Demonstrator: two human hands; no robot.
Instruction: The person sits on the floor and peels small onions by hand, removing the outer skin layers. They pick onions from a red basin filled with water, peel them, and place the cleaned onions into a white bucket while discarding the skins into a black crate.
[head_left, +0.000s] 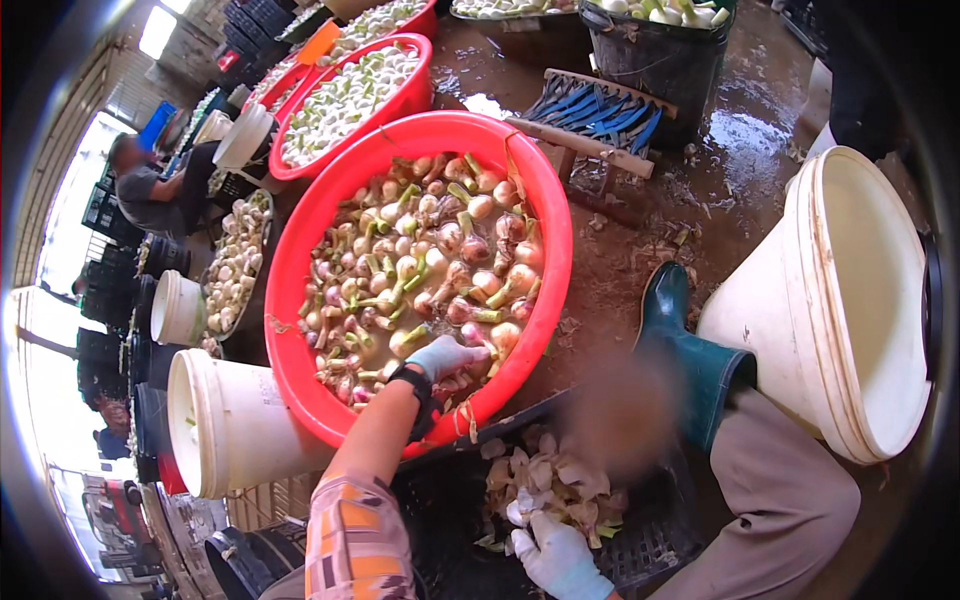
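Observation:
My left hand point(445, 357), in a pale glove with a dark band at the wrist, reaches into the near side of a big red tub point(548, 235). Its fingers close on a purplish garlic bulb point(477, 336). Garlic bulbs with cut green stems point(405, 265) lie in murky water around it. Lower right, my gloved right hand point(562, 556) is over a black crate point(650, 520) with a heap of papery garlic skins point(560, 480). Its fingers are bent beside something whitish, bulb or skin; I cannot tell which.
White buckets stand left point(245, 420) and right point(800, 300) of me. My green boot point(690, 350) is beside the tub. Beyond are a wooden rack of blue-handled tools point(590, 115), a black bucket of garlic point(655, 60) and another red tub point(425, 75). A person point(150, 185) sits far left.

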